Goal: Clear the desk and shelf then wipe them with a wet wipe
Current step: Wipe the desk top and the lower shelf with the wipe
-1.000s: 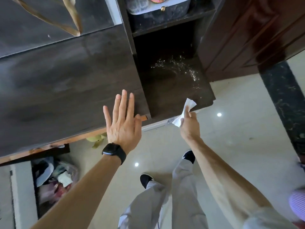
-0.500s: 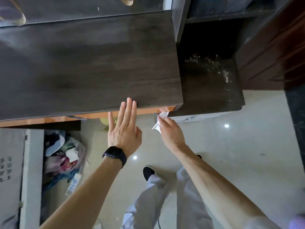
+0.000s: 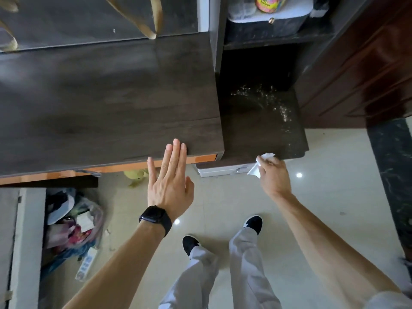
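Observation:
The dark wooden desk [image 3: 100,103] fills the upper left, with an orange front edge. To its right sits the lower dark shelf [image 3: 263,121], wet and glistening with droplets. My left hand [image 3: 170,177] is flat and open, its fingertips resting on the desk's front edge; a black watch is on the wrist. My right hand [image 3: 273,175] grips a crumpled white wet wipe [image 3: 259,163] at the front edge of the shelf.
An upper shelf compartment holds a dark box [image 3: 265,23] with a colourful can [image 3: 268,3] on it. A brown wooden door [image 3: 361,63] stands at right. Under the desk lie a bag of clutter [image 3: 73,221] and a power strip [image 3: 85,265]. My shoes stand on the glossy tiles.
My right hand carried the wipe from the shelf front left to the desk's corner, then back right to the shelf's front edge. My left hand stayed flat at the desk edge.

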`<act>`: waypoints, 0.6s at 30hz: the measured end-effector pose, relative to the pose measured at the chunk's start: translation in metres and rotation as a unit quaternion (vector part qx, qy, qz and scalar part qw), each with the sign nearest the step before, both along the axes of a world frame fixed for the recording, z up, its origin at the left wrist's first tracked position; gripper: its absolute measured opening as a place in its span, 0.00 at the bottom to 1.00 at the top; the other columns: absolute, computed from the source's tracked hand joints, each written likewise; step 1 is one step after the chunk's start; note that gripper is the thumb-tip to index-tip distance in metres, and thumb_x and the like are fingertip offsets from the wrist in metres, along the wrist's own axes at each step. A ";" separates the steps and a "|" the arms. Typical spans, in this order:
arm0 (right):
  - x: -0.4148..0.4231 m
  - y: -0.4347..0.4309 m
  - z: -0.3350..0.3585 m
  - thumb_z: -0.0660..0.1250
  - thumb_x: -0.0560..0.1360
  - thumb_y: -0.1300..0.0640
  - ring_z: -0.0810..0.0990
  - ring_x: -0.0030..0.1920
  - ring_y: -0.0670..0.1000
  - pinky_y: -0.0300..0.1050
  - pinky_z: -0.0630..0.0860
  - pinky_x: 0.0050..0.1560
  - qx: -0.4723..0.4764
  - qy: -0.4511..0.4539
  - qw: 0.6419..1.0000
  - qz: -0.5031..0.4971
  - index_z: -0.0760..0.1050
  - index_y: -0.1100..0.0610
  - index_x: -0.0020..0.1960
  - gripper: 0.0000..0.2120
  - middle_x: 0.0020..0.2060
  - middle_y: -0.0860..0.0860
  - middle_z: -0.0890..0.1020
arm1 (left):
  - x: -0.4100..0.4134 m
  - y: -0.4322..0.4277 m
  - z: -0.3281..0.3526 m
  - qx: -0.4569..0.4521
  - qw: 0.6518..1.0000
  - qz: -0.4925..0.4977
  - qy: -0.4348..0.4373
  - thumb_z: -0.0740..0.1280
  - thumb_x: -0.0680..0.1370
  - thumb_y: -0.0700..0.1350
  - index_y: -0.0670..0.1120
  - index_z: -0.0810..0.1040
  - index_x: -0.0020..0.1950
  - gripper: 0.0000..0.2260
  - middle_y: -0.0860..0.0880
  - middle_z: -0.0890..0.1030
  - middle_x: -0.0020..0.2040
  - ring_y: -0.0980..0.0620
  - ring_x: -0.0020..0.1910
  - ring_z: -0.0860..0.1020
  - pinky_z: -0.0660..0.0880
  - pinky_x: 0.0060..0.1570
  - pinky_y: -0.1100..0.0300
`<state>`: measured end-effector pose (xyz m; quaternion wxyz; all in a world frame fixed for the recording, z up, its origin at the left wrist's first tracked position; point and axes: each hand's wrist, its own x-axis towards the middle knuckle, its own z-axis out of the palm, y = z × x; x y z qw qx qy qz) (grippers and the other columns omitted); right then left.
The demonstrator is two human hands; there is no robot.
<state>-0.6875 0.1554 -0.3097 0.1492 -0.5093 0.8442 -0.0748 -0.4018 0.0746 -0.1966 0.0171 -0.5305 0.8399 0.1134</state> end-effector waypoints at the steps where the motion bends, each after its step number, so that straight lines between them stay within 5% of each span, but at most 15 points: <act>1: -0.005 0.000 0.001 0.66 0.77 0.64 0.77 0.49 0.63 0.52 0.76 0.54 -0.019 -0.011 1.000 0.002 0.79 0.56 0.64 0.16 0.52 0.59 0.81 | -0.015 -0.002 0.002 -0.006 1.000 -0.014 0.007 0.61 0.76 0.47 0.47 0.46 0.81 0.37 0.51 0.43 0.81 0.53 0.79 0.41 0.43 0.76 0.39; 5: 0.006 -0.020 0.010 0.69 0.76 0.64 0.76 0.50 0.58 0.50 0.78 0.50 -0.110 -0.042 0.993 0.012 0.76 0.53 0.67 0.20 0.53 0.53 0.80 | -0.085 -0.027 0.012 -0.032 0.998 -0.027 0.035 0.54 0.78 0.50 0.47 0.47 0.81 0.32 0.51 0.43 0.81 0.53 0.79 0.40 0.40 0.75 0.42; 8: 0.025 -0.046 0.014 0.69 0.74 0.62 0.75 0.64 0.57 0.52 0.77 0.59 -0.113 -0.028 0.989 0.093 0.70 0.54 0.72 0.27 0.65 0.52 0.77 | -0.121 -0.051 0.010 -0.053 0.998 -0.015 0.020 0.53 0.80 0.51 0.46 0.47 0.81 0.31 0.50 0.45 0.81 0.53 0.79 0.41 0.40 0.75 0.43; 11: 0.041 -0.058 0.003 0.67 0.74 0.57 0.54 0.80 0.55 0.61 0.56 0.76 -0.035 -0.024 0.978 0.202 0.54 0.56 0.80 0.38 0.80 0.53 0.58 | -0.141 -0.065 0.001 -0.066 0.997 -0.032 -0.014 0.51 0.82 0.52 0.45 0.50 0.81 0.29 0.50 0.47 0.81 0.52 0.79 0.44 0.44 0.77 0.41; 15: 0.029 -0.078 -0.014 0.67 0.74 0.50 0.47 0.80 0.53 0.62 0.44 0.78 0.023 -0.011 0.969 0.247 0.40 0.57 0.81 0.46 0.81 0.54 0.48 | -0.148 -0.071 -0.009 -0.056 0.997 -0.037 -0.030 0.51 0.81 0.54 0.45 0.50 0.80 0.29 0.49 0.48 0.81 0.52 0.80 0.44 0.45 0.77 0.41; 18: 0.013 -0.116 -0.010 0.54 0.80 0.43 0.34 0.79 0.52 0.62 0.32 0.75 0.080 0.033 0.948 0.305 0.33 0.55 0.79 0.40 0.80 0.52 0.38 | -0.150 -0.073 -0.010 -0.054 0.997 -0.033 -0.047 0.54 0.79 0.54 0.44 0.50 0.80 0.32 0.47 0.48 0.81 0.51 0.80 0.45 0.45 0.77 0.41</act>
